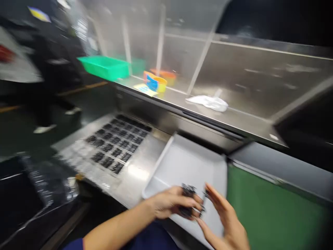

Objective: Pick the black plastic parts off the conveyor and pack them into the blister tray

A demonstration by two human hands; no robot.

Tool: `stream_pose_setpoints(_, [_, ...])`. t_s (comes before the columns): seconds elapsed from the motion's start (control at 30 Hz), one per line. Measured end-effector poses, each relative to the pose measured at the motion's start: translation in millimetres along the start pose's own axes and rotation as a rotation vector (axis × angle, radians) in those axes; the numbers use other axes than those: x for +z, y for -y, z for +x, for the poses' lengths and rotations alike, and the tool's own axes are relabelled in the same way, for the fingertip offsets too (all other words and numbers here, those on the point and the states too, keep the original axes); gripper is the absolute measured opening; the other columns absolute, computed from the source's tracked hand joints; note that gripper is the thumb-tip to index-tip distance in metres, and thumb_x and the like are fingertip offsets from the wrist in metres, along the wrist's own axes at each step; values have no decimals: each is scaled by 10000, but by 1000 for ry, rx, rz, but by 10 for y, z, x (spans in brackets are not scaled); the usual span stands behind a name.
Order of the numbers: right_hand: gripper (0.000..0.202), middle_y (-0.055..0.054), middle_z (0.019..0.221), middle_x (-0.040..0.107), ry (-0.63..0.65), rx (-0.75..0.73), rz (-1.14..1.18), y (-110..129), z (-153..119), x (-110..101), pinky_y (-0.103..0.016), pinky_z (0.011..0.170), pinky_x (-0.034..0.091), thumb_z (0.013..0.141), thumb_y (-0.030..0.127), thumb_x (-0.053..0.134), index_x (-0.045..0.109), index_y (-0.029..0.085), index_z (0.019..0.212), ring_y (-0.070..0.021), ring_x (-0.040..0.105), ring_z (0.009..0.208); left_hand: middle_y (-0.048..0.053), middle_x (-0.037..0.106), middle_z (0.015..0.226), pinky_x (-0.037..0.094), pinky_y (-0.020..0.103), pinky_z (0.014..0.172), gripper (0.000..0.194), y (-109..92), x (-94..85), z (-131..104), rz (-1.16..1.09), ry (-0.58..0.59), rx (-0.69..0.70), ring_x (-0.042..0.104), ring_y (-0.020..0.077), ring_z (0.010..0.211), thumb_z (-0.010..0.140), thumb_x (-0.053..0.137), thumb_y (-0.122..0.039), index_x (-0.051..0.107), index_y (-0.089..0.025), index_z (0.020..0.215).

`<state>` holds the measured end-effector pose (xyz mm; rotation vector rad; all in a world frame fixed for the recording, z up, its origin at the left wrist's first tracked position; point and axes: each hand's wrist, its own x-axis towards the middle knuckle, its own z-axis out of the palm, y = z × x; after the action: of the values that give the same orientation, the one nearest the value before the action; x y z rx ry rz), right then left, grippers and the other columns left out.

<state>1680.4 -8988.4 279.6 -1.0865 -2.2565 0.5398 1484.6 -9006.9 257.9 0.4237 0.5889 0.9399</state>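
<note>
Over the front of a white tray [191,156], my left hand [173,203] is closed around a clump of small black parts [187,191]; blur hides their exact kind. My right hand [225,218] faces it from the right, thumb and fingers apart and curved towards the clump. A small dark bit shows at its fingertips; whether it touches them or belongs to the clump I cannot tell. On the metal table to the left lie rows of small black pieces [117,139] in a grid, with a clear plastic-like sheet along the near side.
A green conveyor-like surface [273,211] adjoins the tray on the right. The metal shelf above carries a green bin [104,67], yellow and blue tape-like rings [157,83] and a white cloth [209,103]. Black plastic [23,194] lies lower left. A person [41,69] stands behind, far left.
</note>
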Motion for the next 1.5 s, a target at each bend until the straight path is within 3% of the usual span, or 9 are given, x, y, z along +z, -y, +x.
stream_pose_setpoints(0.1, [867, -126, 1509, 392, 4, -72, 158, 255, 78, -79, -518, 1073, 454, 817, 240, 658, 163, 282, 1527, -301, 531, 1283, 37, 741, 887, 510, 239, 765, 279, -197, -76, -97, -47, 74, -56, 671, 134, 785, 680, 848, -296, 764, -197, 927])
stream_pose_setpoints(0.3, [1031, -180, 1549, 268, 32, -205, 198, 362, 152, -222, -570, 1094, 395, 810, 141, 669, -43, 267, 1545, -293, 506, 1303, 76, 766, 904, 517, 239, 778, 311, -240, -40, -18, 58, 125, -94, 682, 157, 799, 723, 829, -268, 757, -154, 1003])
stream_pose_setpoints(0.47, [1053, -198, 1560, 230, 50, -221, 199, 327, 121, -243, -560, 1085, 412, 825, 149, 672, -92, 258, 1541, -301, 493, 1316, 69, 773, 971, 530, 254, 810, 321, -250, 22, 11, 87, 138, -103, 698, 189, 891, 699, 846, -284, 760, -184, 991])
stream_pose_setpoints(0.8, [1110, -195, 1575, 186, 38, -171, 256, 241, 125, -281, -552, 1077, 424, 801, 171, 720, -103, 283, 1537, -302, 510, 1301, 54, 772, 956, 546, 290, 819, 334, -256, 92, 171, 43, 193, -149, 713, 201, 860, 674, 864, -270, 758, -195, 982])
stream_pose_setpoints(1.0, [1090, -180, 1575, 185, -3, -159, 250, 188, 153, -341, -535, 1091, 419, 814, 154, 701, -103, 292, 1536, -290, 498, 1314, 59, 772, 971, 543, 295, 837, 343, -269, 111, 259, 64, 178, -179, 715, 208, 881, 666, 870, -276, 757, -193, 980])
stream_pose_setpoints(1.27, [1098, -193, 1581, 163, 48, -172, 221, 139, 185, -365, -530, 1090, 421, 815, 161, 696, -128, 271, 1533, -287, 484, 1326, 37, 773, 942, 545, 299, 821, 322, -318, 145, 312, 93, 153, -169, 718, 205, 857, 660, 874, -270, 755, -212, 953])
stream_pose_setpoints(1.5, [1036, -201, 1544, 263, 71, -198, 60, 100, 200, -298, -564, 1076, 407, 823, 135, 612, -136, 234, 1532, -291, 448, 1343, 53, 762, 966, 537, 316, 808, 377, -289, 133, 344, 112, 135, -163, 710, 217, 862, 663, 870, -292, 740, -203, 1005])
